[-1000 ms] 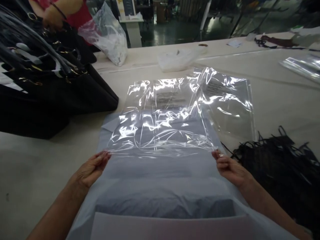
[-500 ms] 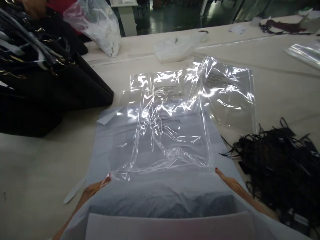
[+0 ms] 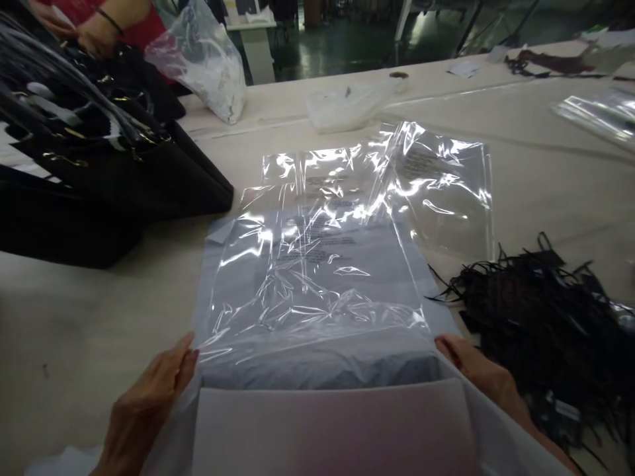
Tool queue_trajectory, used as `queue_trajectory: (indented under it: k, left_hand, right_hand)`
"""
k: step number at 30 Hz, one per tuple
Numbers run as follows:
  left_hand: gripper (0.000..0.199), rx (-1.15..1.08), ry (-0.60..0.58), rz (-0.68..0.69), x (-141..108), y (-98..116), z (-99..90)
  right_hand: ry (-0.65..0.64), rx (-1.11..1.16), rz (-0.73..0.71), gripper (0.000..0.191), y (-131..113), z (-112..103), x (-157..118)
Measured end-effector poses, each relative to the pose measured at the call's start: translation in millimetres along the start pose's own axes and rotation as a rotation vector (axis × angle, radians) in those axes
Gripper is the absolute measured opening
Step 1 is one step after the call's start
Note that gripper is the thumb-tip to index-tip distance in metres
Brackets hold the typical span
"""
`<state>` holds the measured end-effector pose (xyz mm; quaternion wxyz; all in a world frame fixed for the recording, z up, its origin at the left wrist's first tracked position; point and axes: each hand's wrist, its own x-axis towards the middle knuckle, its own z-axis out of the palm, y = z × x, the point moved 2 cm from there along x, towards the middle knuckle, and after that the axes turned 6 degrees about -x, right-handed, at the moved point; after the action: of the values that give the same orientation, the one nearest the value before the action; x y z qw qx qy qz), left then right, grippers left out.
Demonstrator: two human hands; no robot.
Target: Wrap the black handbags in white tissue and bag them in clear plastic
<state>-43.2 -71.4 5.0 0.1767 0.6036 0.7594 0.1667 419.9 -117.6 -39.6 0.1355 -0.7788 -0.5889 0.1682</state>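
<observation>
A clear plastic bag with printed text lies over a pale grey-white sheet in front of me. My left hand pinches the bag's near left corner. At its near right corner, my right hand has its fingers closed on the edge. Between my hands, a flat white panel rises toward me, with crumpled pale material just behind it. Whether the hands also grip the pale sheet along the panel's sides, I cannot tell.
Black handbags stand at the left. A pile of black straps and tags lies at the right. More clear bags are behind, near a whitish plastic bag. At the far left, another person's hand is at the handbags.
Both hands have come further into view and nearer to the bag's corners. The clear bag's near edge now lies flatter and wider. The white panel shows more, and the other person's hands have come into view.
</observation>
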Motion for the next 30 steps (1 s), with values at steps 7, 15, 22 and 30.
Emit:
queue_trajectory:
  k: [7,15,22,30]
  left_hand:
    - [0.020,-0.191,-0.072,0.449,5.7,30.5,-22.8]
    - [0.025,-0.428,-0.539,-0.143,48.4,38.8,-31.4]
    - [0.028,-0.662,-0.828,-0.175,55.6,40.3,-24.0]
    - [0.028,-0.610,-0.936,-0.096,49.3,47.8,-29.9]
  right_hand:
    - [0.029,0.157,-0.326,0.031,-14.3,-22.2,1.1]
    - [-0.475,0.571,0.159,0.031,-41.2,-45.1,33.2]
    - [-0.624,0.880,0.218,0.025,-45.6,-43.9,41.5]
    - [-0.802,0.903,0.118,0.035,-40.0,-46.7,36.6]
